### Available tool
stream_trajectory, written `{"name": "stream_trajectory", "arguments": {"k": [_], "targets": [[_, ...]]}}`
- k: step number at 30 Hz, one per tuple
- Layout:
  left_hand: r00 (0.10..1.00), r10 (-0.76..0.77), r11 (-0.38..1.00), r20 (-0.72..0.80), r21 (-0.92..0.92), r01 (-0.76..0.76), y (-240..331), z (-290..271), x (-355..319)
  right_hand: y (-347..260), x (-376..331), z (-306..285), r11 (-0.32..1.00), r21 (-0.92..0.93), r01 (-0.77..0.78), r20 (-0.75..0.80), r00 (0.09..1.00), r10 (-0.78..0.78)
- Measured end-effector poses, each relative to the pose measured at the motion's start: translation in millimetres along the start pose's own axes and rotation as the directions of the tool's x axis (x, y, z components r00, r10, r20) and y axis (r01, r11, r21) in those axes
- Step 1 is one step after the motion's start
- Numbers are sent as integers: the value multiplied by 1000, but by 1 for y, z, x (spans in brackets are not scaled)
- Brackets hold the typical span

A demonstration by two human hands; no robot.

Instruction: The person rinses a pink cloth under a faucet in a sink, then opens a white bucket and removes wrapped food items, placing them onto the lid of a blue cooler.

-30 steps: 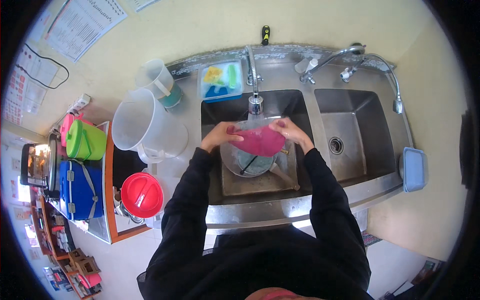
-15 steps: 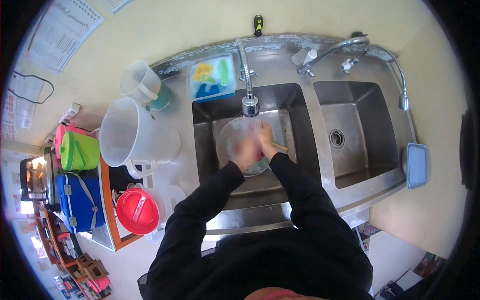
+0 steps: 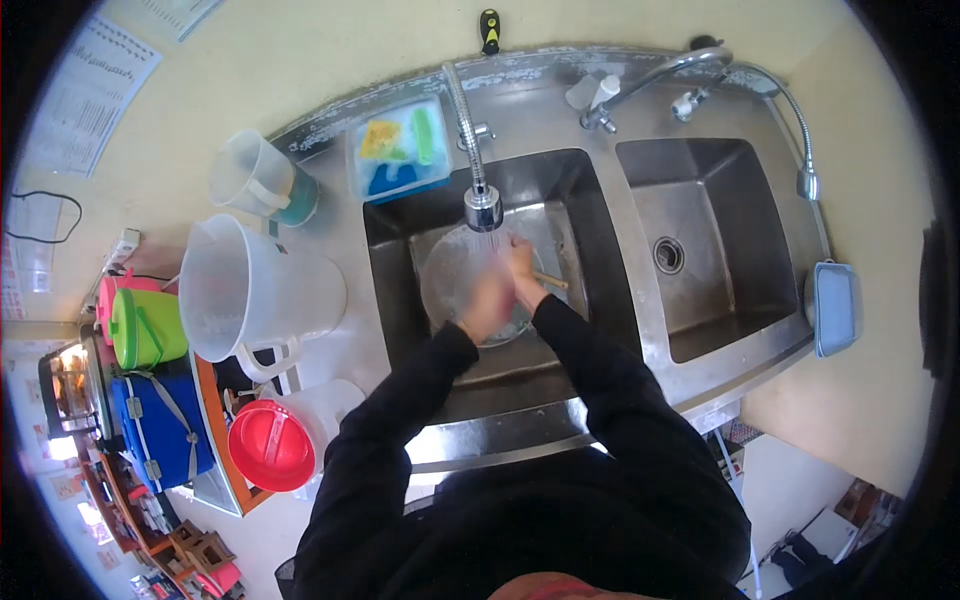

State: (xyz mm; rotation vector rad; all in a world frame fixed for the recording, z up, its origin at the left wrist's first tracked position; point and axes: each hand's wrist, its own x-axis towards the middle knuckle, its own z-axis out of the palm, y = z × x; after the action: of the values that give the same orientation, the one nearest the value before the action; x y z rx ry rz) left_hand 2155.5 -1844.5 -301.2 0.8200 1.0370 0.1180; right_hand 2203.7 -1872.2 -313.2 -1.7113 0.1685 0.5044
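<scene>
Both hands are over a clear round bowl (image 3: pixel 440 272) in the left sink, under water falling from a flexible tap (image 3: pixel 483 205). My left hand (image 3: pixel 486 306) is smeared by motion, so its fingers cannot be made out. Against it, my right hand (image 3: pixel 521 268) has its fingers curled inward. A pinkish-red patch shows between the two hands, too blurred to name. A thin tan handle (image 3: pixel 550 280) sticks out to the right of my right hand, apparently resting in or on the bowl.
Behind the left sink (image 3: pixel 500 395) sits a clear tub (image 3: pixel 352 165) of sponges. Plastic jugs (image 3: pixel 255 290) line the counter on the left, near a red-topped container (image 3: pixel 270 445). To the right is a second sink (image 3: pixel 700 250) and a light blue tray (image 3: pixel 835 308).
The whole view has shifted and turned slightly. My hands stay together under the water, and the dark red patch between them shows less now.
</scene>
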Motion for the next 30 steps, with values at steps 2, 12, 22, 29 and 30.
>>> {"name": "stream_trajectory", "arguments": {"k": [2, 12, 22, 29, 30], "targets": [[992, 19, 999, 123, -34, -15, 17, -15, 13, -14, -7, 3, 989, -81, 125, 28, 992, -123], [875, -165, 986, 455, 85, 142, 73, 6, -23, -33, 16, -29, 969, 0, 248, 63, 967, -247], [954, 98, 949, 284, 264, -176, 156, 3, -24, -97, -126, -108, 411, -818, 401, 429, 903, -27], [824, 463, 455, 325, 711, -536, 204, -17, -1, -155, -261, -68, 787, 248, 566, 612, 538, -580], [797, 551, 321, 249, 818, -478, 207, -26, 8, -158, -269, -64, 783, 262, 565, 623, 520, -584]]}}
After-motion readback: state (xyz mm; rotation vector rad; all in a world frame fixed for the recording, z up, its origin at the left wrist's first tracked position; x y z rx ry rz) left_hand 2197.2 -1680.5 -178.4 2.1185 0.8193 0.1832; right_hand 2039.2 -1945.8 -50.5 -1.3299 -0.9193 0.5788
